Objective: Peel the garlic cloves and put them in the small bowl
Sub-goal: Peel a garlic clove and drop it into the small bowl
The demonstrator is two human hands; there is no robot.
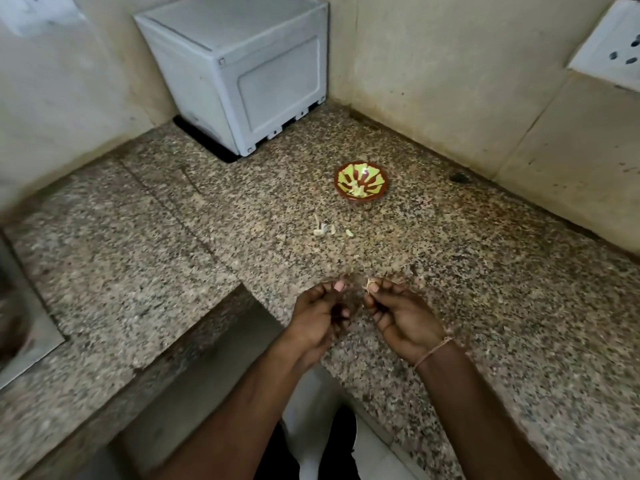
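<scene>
Small red-brown bowl w/ yellow-green pattern (361, 182): straight beyond right hand (398, 313), nearer it than left hand (320, 315); right fingertips pinch pale garlic scrap (369, 283); left fingers curled, contents unclear.

fingers: the left hand (317, 318) and right hand (401, 318) are side by side above the worktop (485, 306), fingertips close together
clove: a small piece (370, 283) pinched at the right hand's fingers (375, 287)
scraps: bits (323, 228) on the worktop beyond the fingers
small bowl (361, 182): farther beyond the scraps, slightly right
box (239, 69): in the far corner, beyond and left of the fingers
sink (20, 327): far left of the fingers
</scene>
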